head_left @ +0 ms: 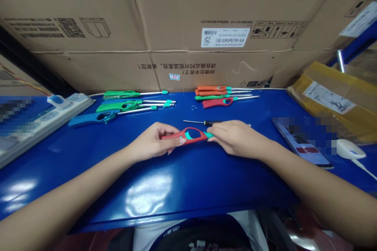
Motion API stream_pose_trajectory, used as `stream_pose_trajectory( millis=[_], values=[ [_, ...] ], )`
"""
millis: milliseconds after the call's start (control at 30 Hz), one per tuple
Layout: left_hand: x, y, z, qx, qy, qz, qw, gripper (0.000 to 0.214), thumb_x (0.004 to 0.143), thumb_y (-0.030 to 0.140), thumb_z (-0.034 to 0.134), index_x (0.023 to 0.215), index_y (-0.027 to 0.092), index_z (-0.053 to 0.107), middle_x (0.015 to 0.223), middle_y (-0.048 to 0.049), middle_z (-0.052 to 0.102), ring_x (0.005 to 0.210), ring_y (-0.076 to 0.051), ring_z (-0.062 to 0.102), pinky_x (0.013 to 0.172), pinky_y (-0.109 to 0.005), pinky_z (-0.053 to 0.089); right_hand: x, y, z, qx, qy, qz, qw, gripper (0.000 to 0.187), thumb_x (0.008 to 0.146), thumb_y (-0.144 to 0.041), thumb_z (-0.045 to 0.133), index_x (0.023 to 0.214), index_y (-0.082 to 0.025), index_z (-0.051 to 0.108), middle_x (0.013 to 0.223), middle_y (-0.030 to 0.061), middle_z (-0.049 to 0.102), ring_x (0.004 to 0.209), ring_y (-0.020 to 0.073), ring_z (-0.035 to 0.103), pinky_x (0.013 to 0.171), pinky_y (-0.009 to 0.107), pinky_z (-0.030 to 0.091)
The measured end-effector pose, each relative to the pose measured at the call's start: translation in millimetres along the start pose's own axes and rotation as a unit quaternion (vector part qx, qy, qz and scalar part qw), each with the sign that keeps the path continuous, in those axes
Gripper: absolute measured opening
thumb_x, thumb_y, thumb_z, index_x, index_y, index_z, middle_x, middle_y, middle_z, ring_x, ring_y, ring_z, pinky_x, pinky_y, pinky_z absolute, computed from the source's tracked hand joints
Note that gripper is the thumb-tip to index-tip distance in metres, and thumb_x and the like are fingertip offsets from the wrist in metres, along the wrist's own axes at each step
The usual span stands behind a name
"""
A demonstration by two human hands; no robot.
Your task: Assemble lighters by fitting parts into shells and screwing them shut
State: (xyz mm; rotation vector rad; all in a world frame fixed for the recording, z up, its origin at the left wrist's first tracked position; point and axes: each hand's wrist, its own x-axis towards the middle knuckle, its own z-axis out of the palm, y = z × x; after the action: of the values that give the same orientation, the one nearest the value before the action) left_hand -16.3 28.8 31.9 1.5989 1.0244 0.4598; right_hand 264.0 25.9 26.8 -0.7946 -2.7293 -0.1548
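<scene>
The red lighter (191, 136) between my left grip (153, 141) and right grip (232, 137) has a teal trigger and teal trim. The table (182, 188) under both is glossy deep blue with white glare patches. Just beyond my right grip, the screwdriver (213, 123) has a black handle and a silver shaft. Beyond my left grip lie two green lighters (122, 94) with teal tips and one blue lighter (91, 119). Beyond my right grip are orange lighters (212, 88), one green and one red. Behind them the cardboard box (176, 8) is brown with black print and a white label (225, 37).
</scene>
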Motion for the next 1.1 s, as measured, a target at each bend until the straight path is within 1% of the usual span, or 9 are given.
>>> stream_pose_trajectory(
  millis=[100,233,300,567,667,733,833,967,1100],
  values=[
    [-3,0,1.2,0.056,0.021,0.042,0.997,0.040,0.086,0.050,0.070,0.090,0.010,0.073,0.055,0.0024,0.054,0.045,-0.007,0.042,0.042,-0.018,0.030,-1,-2,0,0.009,-0.008,-0.005,1.000,0.030,0.107,-0.026,0.038,0.091,-0.016,0.062,0.077,0.0047,0.064,0.065,0.0158,0.052,0.063,0.029,0.037],
    [-7,-2,2.6,0.153,0.035,0.099,0.983,0.038,0.088,0.047,0.067,0.090,0.010,0.075,0.061,0.0027,0.051,0.054,-0.008,0.038,0.048,-0.019,0.031,-2,-3,0,0.025,-0.023,-0.006,0.999,0.029,0.106,-0.026,0.040,0.087,-0.017,0.060,0.073,0.0026,0.062,0.062,0.0149,0.048,0.061,0.030,0.034],
    [-8,-2,3.1,0.185,0.037,0.125,0.974,0.036,0.090,0.045,0.065,0.093,0.011,0.076,0.064,0.0025,0.052,0.057,-0.008,0.038,0.051,-0.019,0.032,-2,-3,-1,0.033,-0.028,-0.004,0.999,0.029,0.105,-0.026,0.041,0.085,-0.017,0.060,0.071,0.0019,0.060,0.061,0.0149,0.047,0.060,0.030,0.033],
    [-9,-5,6.4,0.235,0.056,0.182,0.953,0.031,0.092,0.040,0.065,0.097,0.013,0.077,0.064,0.0034,0.055,0.056,-0.008,0.034,0.051,-0.018,0.030,-2,-3,-1,0.051,-0.037,0.011,0.998,0.026,0.103,-0.028,0.045,0.084,-0.018,0.060,0.070,0.0018,0.061,0.060,0.0154,0.049,0.059,0.030,0.031],
    [-8,-7,7.7,0.249,0.065,0.199,0.946,0.031,0.094,0.040,0.064,0.101,0.013,0.077,0.067,0.0019,0.061,0.055,-0.008,0.038,0.052,-0.019,0.033,-3,-2,0,0.037,-0.030,0.015,0.999,0.026,0.103,-0.027,0.044,0.087,-0.017,0.062,0.074,0.0040,0.064,0.063,0.0166,0.052,0.060,0.031,0.032],
    [-7,-8,7.7,0.269,0.080,0.223,0.933,0.030,0.095,0.039,0.063,0.104,0.014,0.076,0.071,0.0008,0.066,0.055,-0.008,0.042,0.054,-0.020,0.036,-2,-1,0,0.028,-0.023,0.022,0.999,0.026,0.104,-0.027,0.043,0.090,-0.017,0.063,0.078,0.0055,0.066,0.066,0.0172,0.054,0.061,0.031,0.033],
    [-4,-9,5.6,0.307,0.094,0.253,0.913,0.028,0.096,0.039,0.062,0.106,0.015,0.074,0.078,-0.0010,0.070,0.059,-0.009,0.050,0.061,-0.021,0.041,-1,-1,1,0.039,-0.024,0.056,0.997,0.025,0.104,-0.028,0.043,0.095,-0.017,0.064,0.085,0.0068,0.069,0.072,0.0184,0.058,0.065,0.031,0.036],
    [-2,-9,0.2,0.353,0.082,0.236,0.902,0.030,0.100,0.042,0.058,0.113,0.018,0.071,0.096,-0.0038,0.072,0.080,-0.015,0.063,0.074,-0.025,0.046,0,3,3,0.059,-0.017,0.095,0.994,0.020,0.103,-0.028,0.047,0.099,-0.018,0.064,0.089,0.0067,0.069,0.078,0.0203,0.062,0.066,0.031,0.039],
    [0,-8,-4.8,0.346,0.061,0.209,0.913,0.036,0.108,0.040,0.040,0.129,0.021,0.063,0.113,-0.0061,0.069,0.100,-0.019,0.064,0.089,-0.028,0.047,-1,13,4,0.069,0.016,0.132,0.989,0.009,0.099,-0.026,0.054,0.098,-0.021,0.062,0.092,0.0050,0.071,0.082,0.0201,0.065,0.068,0.030,0.043]
  ],
)
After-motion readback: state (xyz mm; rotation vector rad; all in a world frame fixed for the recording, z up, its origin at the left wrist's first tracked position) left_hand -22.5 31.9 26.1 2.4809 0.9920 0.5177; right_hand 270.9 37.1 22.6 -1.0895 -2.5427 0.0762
